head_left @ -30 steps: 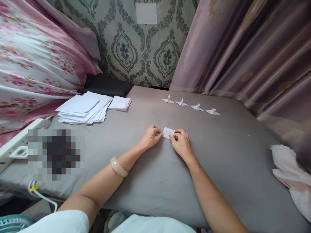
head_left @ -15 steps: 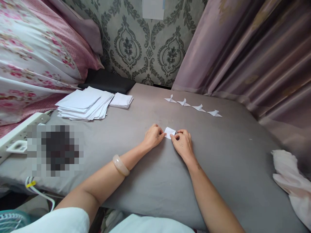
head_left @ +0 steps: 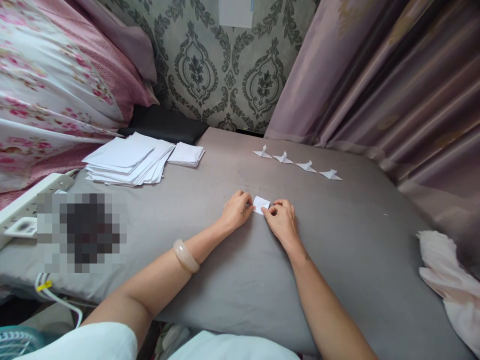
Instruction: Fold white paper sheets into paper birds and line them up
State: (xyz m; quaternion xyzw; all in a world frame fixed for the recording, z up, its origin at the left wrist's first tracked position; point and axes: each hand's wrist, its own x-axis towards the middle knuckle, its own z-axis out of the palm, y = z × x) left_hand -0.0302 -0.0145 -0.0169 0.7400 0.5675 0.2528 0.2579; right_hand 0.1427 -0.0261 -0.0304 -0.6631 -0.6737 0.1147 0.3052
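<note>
A small white folded paper square (head_left: 261, 204) is held between my two hands, just above or on the grey cloth surface (head_left: 225, 265). My left hand (head_left: 238, 209) pinches its left edge with thumb and fingertips. At the lower right corner, my right hand (head_left: 281, 218) grips the paper between thumb and curled forefinger. Beyond the hands, several white folded paper birds (head_left: 284, 157) stand in a slanting row at the back right.
At the back left lie a stack of larger white paper sheets (head_left: 125, 157) and a smaller paper stack (head_left: 186, 154). A power strip (head_left: 35, 202) and a blurred-out patch are on the left. Pale crumpled cloth (head_left: 444, 270) lies at right; curtains (head_left: 348, 75) hang behind.
Both hands keep hold of the paper square almost in place, with only slight finger movement. The whole view has shifted a little.
</note>
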